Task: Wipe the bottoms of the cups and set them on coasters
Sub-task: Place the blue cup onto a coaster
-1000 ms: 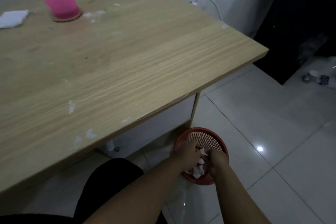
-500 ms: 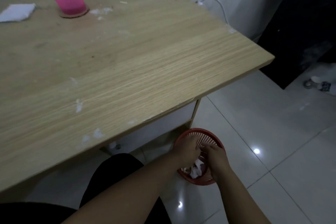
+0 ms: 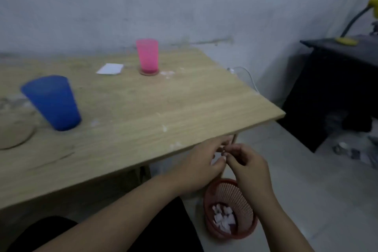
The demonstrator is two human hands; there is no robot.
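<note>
Pale, scuffed wall behind; light wood-grain worktop (image 3: 143, 108) filling the left and centre of the frame, grey tiled floor at lower right.

Lower right, on the floor: small round red plastic mesh basket (image 3: 231, 208), holding a heap of torn white tissue scraps (image 3: 222, 218) in its bottom. Left of centre on the worktop: tall blue plastic cup (image 3: 52, 102), upright, standing straight on the wood, contents impossible to tell. Just beside it at the far left edge: bare round tan coaster (image 3: 14, 135), apart from the blue cup. Upper centre: tall pink translucent plastic cup (image 3: 147, 55), upright on a round brown coaster (image 3: 149, 72), no contents discernible. Left of the pink cup: flat white folded tissue (image 3: 110, 68). White crumbs and smears scattered over the wood near the front edge and beside the pink cup.

Just off the worktop's near right corner, above the basket: left hand (image 3: 202, 161) and right hand (image 3: 247, 165), fingertips pinched together against each other. Grip of each drawn together; a small pale bit seems to show between the fingertips, too blurred to tell whether anything is held.

Against half a second ago: both hands raised out of the basket, up to the level of the worktop's edge. View lifted, bringing in the wall, the blue cup and the bare coaster. More scraps visible in the basket, hands clear of it.
</note>
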